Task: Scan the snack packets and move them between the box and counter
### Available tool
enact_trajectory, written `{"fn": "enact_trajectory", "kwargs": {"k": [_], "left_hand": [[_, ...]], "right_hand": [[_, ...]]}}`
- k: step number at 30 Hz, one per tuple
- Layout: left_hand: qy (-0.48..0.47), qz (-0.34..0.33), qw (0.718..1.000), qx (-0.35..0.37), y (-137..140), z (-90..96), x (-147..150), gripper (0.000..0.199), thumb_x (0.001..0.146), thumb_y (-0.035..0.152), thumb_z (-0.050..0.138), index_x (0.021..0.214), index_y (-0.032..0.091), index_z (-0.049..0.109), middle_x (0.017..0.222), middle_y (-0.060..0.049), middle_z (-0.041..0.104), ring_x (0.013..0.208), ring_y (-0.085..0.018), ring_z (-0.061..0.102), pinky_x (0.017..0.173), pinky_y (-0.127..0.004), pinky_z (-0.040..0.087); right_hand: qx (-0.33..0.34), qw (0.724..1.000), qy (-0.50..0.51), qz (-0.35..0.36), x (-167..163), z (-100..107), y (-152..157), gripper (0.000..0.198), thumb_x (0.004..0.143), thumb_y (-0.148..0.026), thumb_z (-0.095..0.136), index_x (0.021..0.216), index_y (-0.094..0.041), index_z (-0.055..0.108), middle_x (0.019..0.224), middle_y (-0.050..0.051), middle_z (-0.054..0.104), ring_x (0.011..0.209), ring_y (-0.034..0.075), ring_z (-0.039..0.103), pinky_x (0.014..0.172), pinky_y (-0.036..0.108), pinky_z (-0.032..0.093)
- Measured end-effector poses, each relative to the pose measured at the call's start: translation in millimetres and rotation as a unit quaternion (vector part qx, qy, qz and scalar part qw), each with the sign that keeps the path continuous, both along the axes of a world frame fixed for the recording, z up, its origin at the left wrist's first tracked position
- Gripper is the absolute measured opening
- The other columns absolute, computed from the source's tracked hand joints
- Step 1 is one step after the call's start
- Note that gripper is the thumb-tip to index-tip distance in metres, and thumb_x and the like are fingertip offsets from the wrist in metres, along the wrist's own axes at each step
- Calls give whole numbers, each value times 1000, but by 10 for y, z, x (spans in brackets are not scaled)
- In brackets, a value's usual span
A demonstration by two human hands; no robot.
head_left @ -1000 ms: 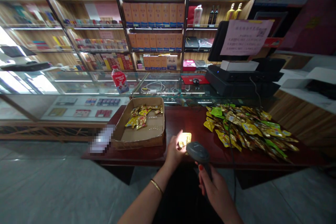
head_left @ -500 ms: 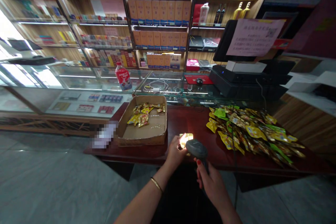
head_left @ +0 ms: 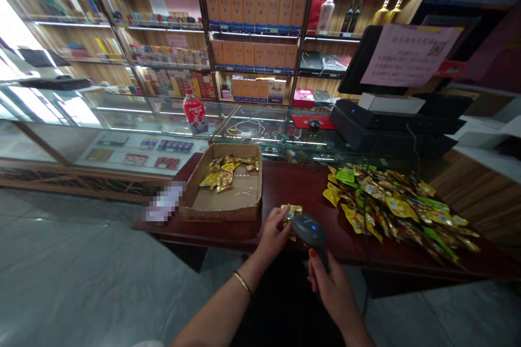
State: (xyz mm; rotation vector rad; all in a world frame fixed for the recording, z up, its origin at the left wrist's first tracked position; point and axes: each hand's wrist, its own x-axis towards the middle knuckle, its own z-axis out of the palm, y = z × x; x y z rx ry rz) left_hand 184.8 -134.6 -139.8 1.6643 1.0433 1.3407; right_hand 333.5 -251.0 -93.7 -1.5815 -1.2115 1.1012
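Note:
My right hand [head_left: 331, 284] is wrapped round the handle of a dark grey barcode scanner [head_left: 308, 229]; a small blue light shows on its head. The scanner's head points at a small gold snack packet [head_left: 294, 209] near the table's front edge. My left hand [head_left: 273, 234] is closed on that packet from the left, and its fingers and the scanner hide part of it. To the left of that hand stands an open cardboard box [head_left: 220, 214] with several yellow and gold packets [head_left: 224, 180] at its back. A large heap of yellow, gold and green packets [head_left: 393, 209] covers the table's right side.
The dark red table [head_left: 280, 179] backs onto a glass display counter [head_left: 228, 122]. A red-labelled bottle [head_left: 195, 113], a mouse [head_left: 314, 123] and a monitor with a pink paper [head_left: 407, 57] stand on the counter. The scanner's cable [head_left: 366, 244] hangs over the table edge.
The scanner's bright light on the packet has gone out, and a blue light now shows on its head. Both hands keep nearly the same place; the view has shifted slightly.

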Motion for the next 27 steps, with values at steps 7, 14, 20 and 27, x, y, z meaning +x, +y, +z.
{"fn": "enact_trajectory", "kwargs": {"k": [7, 14, 20, 27], "left_hand": [[1, 19, 1000, -10, -18, -48, 22, 49, 86, 24, 63, 135, 24, 63, 90, -3, 57, 82, -17, 55, 76, -28, 48], [-1, 14, 1000, -8, -34, 45, 5, 52, 87, 25, 63, 138, 24, 60, 94, -4, 61, 86, -17, 58, 80, -29, 48], [-26, 15, 998, -57, 7, 70, -37, 50, 83, 24, 63, 134, 22, 64, 115, -7, 67, 107, -21, 62, 97, -35, 48], [-86, 24, 994, -70, 456, 446, 224, 59, 81, 28, 70, 139, 23, 59, 139, -9, 61, 124, -24, 59, 106, -37, 47]], "right_hand": [[-15, 1000, -2, 10, 15, -52, 6, 54, 87, -74, 48, 91, -23, 65, 58, -4, 56, 47, 16, 54, 49, 27, 45], [-9, 1000, 11, 10, 22, -34, -19, 47, 89, -69, 50, 95, -24, 63, 59, -5, 55, 50, 17, 55, 53, 29, 47], [50, 996, 65, -17, 353, -60, 428, 47, 79, -61, 68, 100, -20, 63, 55, -9, 53, 48, 13, 51, 54, 27, 46], [51, 982, 182, -27, 677, -254, 1021, 64, 73, -66, 67, 112, -15, 62, 57, -11, 53, 38, 8, 47, 49, 27, 48]]}}
